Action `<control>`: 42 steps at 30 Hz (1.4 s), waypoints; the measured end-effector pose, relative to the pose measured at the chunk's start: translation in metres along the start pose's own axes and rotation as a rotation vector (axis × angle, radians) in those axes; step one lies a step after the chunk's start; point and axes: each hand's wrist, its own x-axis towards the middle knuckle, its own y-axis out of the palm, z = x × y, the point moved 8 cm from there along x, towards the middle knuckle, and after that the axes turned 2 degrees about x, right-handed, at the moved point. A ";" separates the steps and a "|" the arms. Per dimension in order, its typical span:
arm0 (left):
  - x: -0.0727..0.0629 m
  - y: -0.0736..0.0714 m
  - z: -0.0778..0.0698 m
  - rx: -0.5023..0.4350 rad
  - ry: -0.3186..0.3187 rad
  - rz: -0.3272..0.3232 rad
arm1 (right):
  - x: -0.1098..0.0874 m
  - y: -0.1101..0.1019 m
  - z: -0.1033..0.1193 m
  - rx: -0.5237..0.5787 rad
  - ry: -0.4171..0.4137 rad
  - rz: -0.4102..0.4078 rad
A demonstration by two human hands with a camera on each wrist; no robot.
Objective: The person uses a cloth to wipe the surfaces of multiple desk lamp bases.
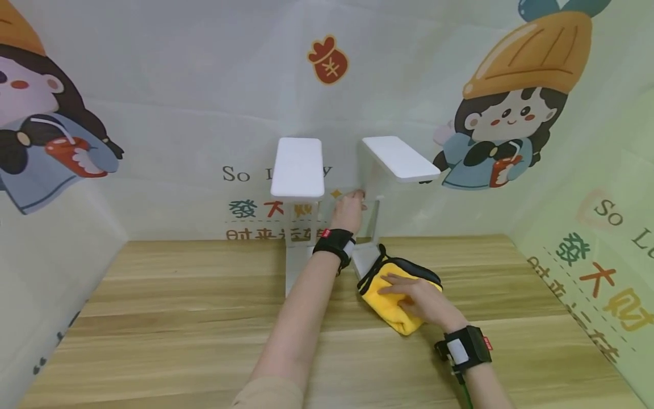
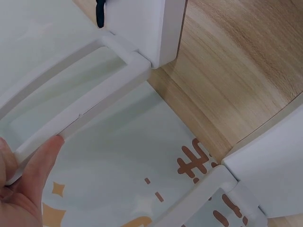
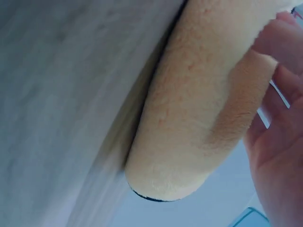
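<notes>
Two white folding stands, like phone or tablet holders, are side by side at the back of the table. The left stand has its top plate facing up; the right stand is turned at an angle. My left hand reaches between them and grips the right stand's upright frame; in the left wrist view the thumb and fingers pinch its white bar. My right hand rests with spread fingers on a folded yellow cleaning cloth with black edging, lying against the right stand's base.
The wood-grain table meets a printed white backdrop just behind the stands. More backdrop rises along both the left and right sides. A green cable runs from the right wrist strap.
</notes>
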 end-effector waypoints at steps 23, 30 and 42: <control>0.002 -0.001 -0.013 0.007 0.021 -0.009 | 0.011 0.004 0.034 -0.176 -0.109 -0.050; 0.035 0.047 0.018 -0.201 -0.036 0.203 | 0.019 0.011 0.039 -0.145 -0.048 -0.004; 0.020 0.030 -0.009 -0.384 -0.197 0.128 | 0.011 0.009 0.022 -0.054 0.005 -0.011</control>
